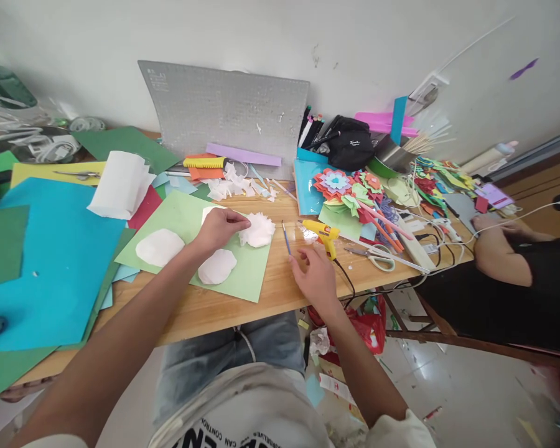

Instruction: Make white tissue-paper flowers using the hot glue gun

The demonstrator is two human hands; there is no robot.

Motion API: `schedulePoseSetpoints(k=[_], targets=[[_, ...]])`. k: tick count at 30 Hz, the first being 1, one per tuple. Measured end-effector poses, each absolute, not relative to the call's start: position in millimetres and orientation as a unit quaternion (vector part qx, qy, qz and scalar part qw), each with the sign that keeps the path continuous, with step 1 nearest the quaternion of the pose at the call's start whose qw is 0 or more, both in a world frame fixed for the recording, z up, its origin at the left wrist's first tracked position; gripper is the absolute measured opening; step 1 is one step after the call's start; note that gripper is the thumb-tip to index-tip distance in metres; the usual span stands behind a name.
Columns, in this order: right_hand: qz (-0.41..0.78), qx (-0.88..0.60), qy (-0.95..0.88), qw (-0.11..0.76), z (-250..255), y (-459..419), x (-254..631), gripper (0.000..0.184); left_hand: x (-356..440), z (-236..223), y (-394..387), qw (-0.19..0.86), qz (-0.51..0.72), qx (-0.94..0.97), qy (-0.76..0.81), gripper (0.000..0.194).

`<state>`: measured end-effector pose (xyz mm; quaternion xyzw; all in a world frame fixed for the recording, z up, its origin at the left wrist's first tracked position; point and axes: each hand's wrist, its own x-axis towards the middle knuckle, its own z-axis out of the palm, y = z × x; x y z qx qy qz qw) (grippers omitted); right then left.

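My left hand (pixel 220 229) is over a light green paper sheet (pixel 247 289), thumb and fingers pinched together at the left edge of a ruffled white paper piece (pixel 257 230). Whatever may be between the fingertips is too small to make out. Round white paper pieces lie on the same sheet: one on the left (pixel 160 247), one below my hand (pixel 217 267), and another partly hidden behind it. My right hand (pixel 315 277) rests at the table's front part, fingers curled loosely and apart, holding nothing. Just beyond it lie a yellow glue gun (pixel 322 231) and a thin blue brush (pixel 286 238).
Scissors (pixel 376 256) lie right of the glue gun. Layered paper flowers (pixel 333 183) and a black pouch (pixel 352 143) crowd the right. A white paper roll (pixel 120 185), blue paper (pixel 65 249) and yellow stapler-like tool (pixel 204 162) lie leftward. Another person's arm (pixel 499 252) is far right.
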<state>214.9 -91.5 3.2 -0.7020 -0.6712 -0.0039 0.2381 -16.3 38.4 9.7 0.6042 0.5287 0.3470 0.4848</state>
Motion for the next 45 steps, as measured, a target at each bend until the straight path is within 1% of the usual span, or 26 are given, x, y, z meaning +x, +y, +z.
schedulePoseSetpoints(k=[5, 7, 8, 9, 11, 13, 15, 17, 20, 22, 25, 30, 38, 45], targets=[[0.0, -0.766, -0.641, 0.053, 16, -52, 197, 0.024, -20, 5, 36, 0.496, 0.371, 0.588, 0.521, 0.032], [0.012, -0.763, -0.646, 0.016, 19, -49, 198, 0.023, -19, 6, 35, 0.5, 0.38, 0.583, 0.515, 0.032], [0.02, -0.759, -0.651, 0.014, 21, -50, 201, 0.022, -19, 7, 35, 0.501, 0.382, 0.584, 0.512, 0.032], [0.031, -0.754, -0.656, 0.024, 22, -52, 204, 0.021, -18, 7, 34, 0.5, 0.383, 0.589, 0.507, 0.032], [0.071, -0.746, -0.657, 0.08, 25, -61, 211, 0.017, -16, 8, 33, 0.49, 0.378, 0.608, 0.498, 0.031], [0.138, -0.734, -0.643, 0.167, 29, -70, 216, 0.012, -13, 8, 32, 0.472, 0.37, 0.627, 0.497, 0.03], [0.218, -0.707, -0.62, 0.261, 33, -77, 218, 0.011, -11, 7, 32, 0.455, 0.361, 0.636, 0.508, 0.029], [0.274, -0.667, -0.596, 0.353, 37, -80, 213, 0.009, -9, 6, 33, 0.44, 0.353, 0.64, 0.522, 0.028], [0.303, -0.601, -0.578, 0.462, 40, -77, 199, 0.006, -8, 3, 36, 0.423, 0.345, 0.65, 0.529, 0.028], [0.292, -0.565, -0.584, 0.504, 41, -70, 188, 0.004, -8, 1, 37, 0.414, 0.345, 0.657, 0.527, 0.027], [0.241, -0.543, -0.612, 0.521, 40, -57, 176, 0.002, -8, 0, 37, 0.409, 0.349, 0.661, 0.524, 0.028], [0.171, -0.548, -0.642, 0.509, 35, -44, 166, 0.006, -8, 1, 35, 0.409, 0.349, 0.659, 0.526, 0.029], [0.146, -0.556, -0.654, 0.493, 27, -37, 160, 0.009, -7, 1, 33, 0.4, 0.343, 0.666, 0.529, 0.025], [0.133, -0.534, -0.669, 0.499, 23, -33, 159, 0.009, -8, 0, 33, 0.378, 0.337, 0.683, 0.526, 0.025]])
